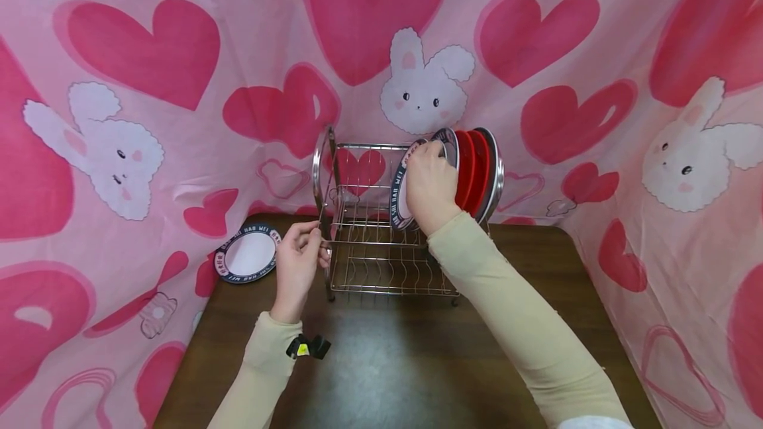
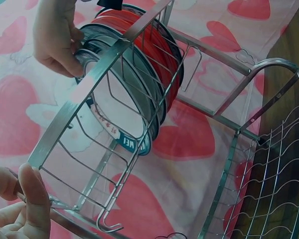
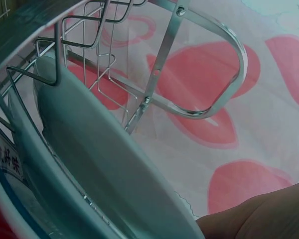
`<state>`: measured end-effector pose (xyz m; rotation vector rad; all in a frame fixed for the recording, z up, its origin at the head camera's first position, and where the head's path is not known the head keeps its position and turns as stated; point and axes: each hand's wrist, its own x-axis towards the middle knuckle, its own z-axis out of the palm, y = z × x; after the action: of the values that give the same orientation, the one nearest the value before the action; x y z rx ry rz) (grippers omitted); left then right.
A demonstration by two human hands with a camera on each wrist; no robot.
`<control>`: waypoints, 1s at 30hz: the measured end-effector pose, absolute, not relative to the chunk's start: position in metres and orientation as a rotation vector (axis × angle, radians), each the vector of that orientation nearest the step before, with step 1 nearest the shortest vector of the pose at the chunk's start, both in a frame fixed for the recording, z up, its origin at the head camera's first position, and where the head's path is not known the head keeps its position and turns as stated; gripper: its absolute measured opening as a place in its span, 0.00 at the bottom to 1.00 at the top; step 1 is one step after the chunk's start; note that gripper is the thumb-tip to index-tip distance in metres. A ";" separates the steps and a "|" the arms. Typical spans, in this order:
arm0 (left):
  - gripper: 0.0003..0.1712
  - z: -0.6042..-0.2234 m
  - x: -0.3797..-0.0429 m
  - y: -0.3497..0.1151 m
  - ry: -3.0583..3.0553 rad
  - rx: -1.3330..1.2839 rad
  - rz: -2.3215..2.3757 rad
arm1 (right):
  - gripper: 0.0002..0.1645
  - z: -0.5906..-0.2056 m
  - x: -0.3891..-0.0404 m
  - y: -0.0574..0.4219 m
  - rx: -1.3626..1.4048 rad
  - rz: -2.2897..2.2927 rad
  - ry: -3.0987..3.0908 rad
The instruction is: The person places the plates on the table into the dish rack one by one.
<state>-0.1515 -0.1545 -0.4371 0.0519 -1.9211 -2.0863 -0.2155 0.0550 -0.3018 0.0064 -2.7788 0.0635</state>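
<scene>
A two-tier metal dish rack (image 1: pixel 381 243) stands at the back of the table. My left hand (image 1: pixel 300 260) pinches its left side frame between thumb and fingers; the left wrist view shows the thumb (image 2: pixel 35 196) against the metal. On the upper tier, my right hand (image 1: pixel 432 181) grips the top rim of a white plate with a dark lettered border (image 1: pixel 398 200), which stands tilted among the wires. More plates stand to its right, including red ones (image 1: pixel 479 174). The right wrist view shows a pale plate underside (image 3: pixel 104 144) close up; the right fingertips are hidden there.
Another lettered plate (image 1: pixel 250 253) lies at the table's back left, near the left hand. The brown wooden table (image 1: pixel 381 363) extends in front of the rack. A pink heart-and-rabbit cloth (image 1: pixel 268 38) hangs behind and at both sides.
</scene>
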 end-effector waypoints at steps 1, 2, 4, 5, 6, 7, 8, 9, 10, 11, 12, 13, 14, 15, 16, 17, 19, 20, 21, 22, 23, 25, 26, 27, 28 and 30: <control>0.13 -0.437 -0.152 -0.154 -1.921 0.055 -2.085 | 0.21 -0.302 -0.215 0.055 0.007 0.073 -2.774; 0.13 -0.437 -0.152 -0.154 -1.919 0.055 -2.084 | 0.21 -0.302 -0.215 0.055 0.007 0.082 -2.769; 0.13 -0.437 -0.152 -0.154 -1.916 0.055 -2.084 | 0.20 -0.302 -0.214 0.055 0.011 0.100 -2.755; 0.13 -0.437 -0.152 -0.154 -1.917 0.055 -2.083 | 0.21 -0.303 -0.214 0.055 0.015 0.108 -2.746; 0.13 -0.437 -0.152 -0.154 -1.918 0.054 -2.083 | 0.21 -0.303 -0.213 0.055 0.024 0.116 -2.737; 0.13 -0.437 -0.152 -0.154 -1.920 0.053 -2.082 | 0.22 -0.303 -0.212 0.056 0.035 0.127 -2.726; 0.13 -0.437 -0.151 -0.154 -1.921 0.051 -2.082 | 0.23 -0.302 -0.210 0.056 0.049 0.138 -2.713; 0.13 -0.437 -0.151 -0.155 -1.925 0.050 -2.079 | 0.23 -0.302 -0.209 0.056 0.063 0.150 -2.699; 0.13 -0.437 -0.151 -0.155 -1.930 0.048 -2.077 | 0.24 -0.302 -0.206 0.057 0.077 0.164 -2.686; 0.13 -0.437 -0.151 -0.155 -1.936 0.047 -2.074 | 0.23 -0.301 -0.204 0.057 0.093 0.182 -2.670; 0.14 -0.437 -0.151 -0.155 -1.939 0.046 -2.073 | 0.22 -0.301 -0.202 0.058 0.107 0.206 -2.652; 0.14 -0.437 -0.151 -0.155 -1.944 0.045 -2.073 | 0.20 -0.301 -0.199 0.059 0.119 0.234 -2.631; 0.14 -0.437 -0.151 -0.155 -1.950 0.046 -2.072 | 0.17 -0.301 -0.197 0.060 0.131 0.261 -2.609; 0.14 -0.437 -0.151 -0.156 -1.955 0.048 -2.072 | 0.15 -0.301 -0.195 0.061 0.143 0.286 -2.586; 0.14 -0.437 -0.150 -0.156 -1.958 0.048 -2.072 | 0.14 -0.302 -0.193 0.062 0.158 0.309 -2.559; 0.14 -0.437 -0.150 -0.156 -1.960 0.050 -2.073 | 0.13 -0.304 -0.191 0.063 0.174 0.331 -2.530; 0.14 -0.437 -0.150 -0.156 -1.965 0.051 -2.071 | 0.14 -0.307 -0.187 0.066 0.211 0.365 -2.471; 0.14 -0.437 -0.150 -0.156 -1.968 0.052 -2.068 | 0.13 -0.309 -0.185 0.067 0.231 0.377 -2.442; 0.14 -0.438 -0.150 -0.156 -1.969 0.050 -2.067 | 0.13 -0.311 -0.183 0.068 0.251 0.389 -2.415; 0.14 -0.437 -0.150 -0.156 -1.968 0.049 -2.067 | 0.12 -0.313 -0.181 0.070 0.274 0.402 -2.390; 0.14 -0.437 -0.150 -0.156 -1.968 0.048 -2.067 | 0.12 -0.315 -0.179 0.072 0.292 0.414 -2.367; 0.14 -0.438 -0.150 -0.156 -1.964 0.044 -2.069 | 0.12 -0.319 -0.174 0.075 0.332 0.428 -2.330; 0.14 -0.437 -0.150 -0.156 -1.962 0.042 -2.072 | 0.12 -0.321 -0.171 0.077 0.353 0.436 -2.315; 0.14 -0.437 -0.150 -0.156 -1.960 0.041 -2.074 | 0.12 -0.323 -0.168 0.078 0.371 0.442 -2.300; 0.14 -0.437 -0.150 -0.156 -1.958 0.042 -2.075 | 0.12 -0.326 -0.166 0.080 0.388 0.448 -2.285; 0.14 -0.438 -0.150 -0.155 -1.959 0.043 -2.072 | 0.12 -0.329 -0.161 0.083 0.419 0.463 -2.260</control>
<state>-0.1498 -0.1553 -0.4377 0.0434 -1.9592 -2.0716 -0.1610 0.0831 -0.3295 0.4187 -2.2604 0.4625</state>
